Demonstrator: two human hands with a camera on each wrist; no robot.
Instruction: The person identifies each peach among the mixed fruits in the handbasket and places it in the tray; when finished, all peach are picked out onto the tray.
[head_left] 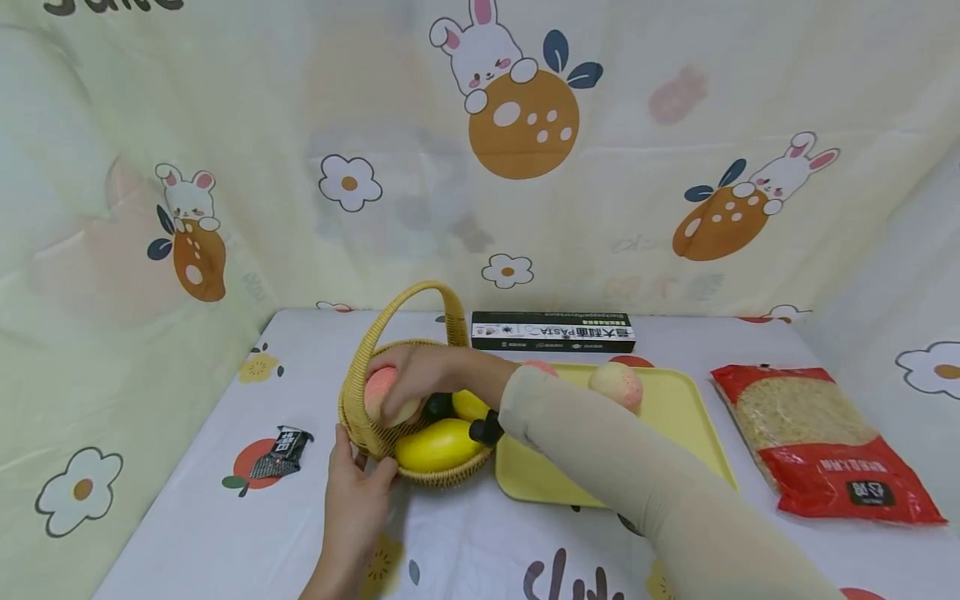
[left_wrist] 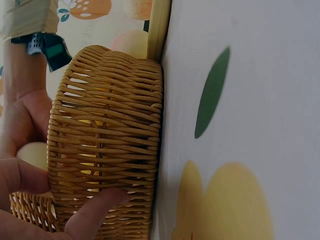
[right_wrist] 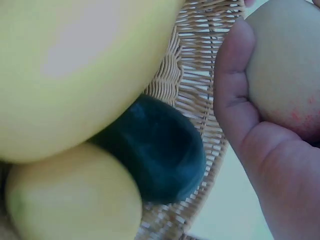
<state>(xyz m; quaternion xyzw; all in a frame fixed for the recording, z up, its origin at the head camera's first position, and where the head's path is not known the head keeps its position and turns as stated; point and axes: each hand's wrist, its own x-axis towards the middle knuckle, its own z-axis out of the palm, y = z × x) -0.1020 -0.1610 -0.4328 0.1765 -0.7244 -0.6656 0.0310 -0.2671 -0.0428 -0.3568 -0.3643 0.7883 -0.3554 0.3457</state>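
A wicker basket [head_left: 450,477] with a tall arched handle stands at the left of the table. My right hand [head_left: 420,375] reaches in under the handle and grips a pink and cream peach [head_left: 381,387] inside the basket's left side. Beside that peach lie a large yellow fruit [head_left: 438,446], a second yellow fruit [head_left: 468,405] and a smooth dark green one [right_wrist: 165,150]. My left hand [head_left: 356,496] holds the basket at its near left side, with the thumb [left_wrist: 97,212] against the woven outer wall. Part of the held peach is hidden by the right hand.
Right of the basket lies a yellow tray [head_left: 686,417] with a peach [head_left: 617,386] and another partly behind the right arm. A black pasta box [head_left: 553,332] lies behind. A red pasta bag [head_left: 825,442] lies far right, a small black packet [head_left: 281,452] left.
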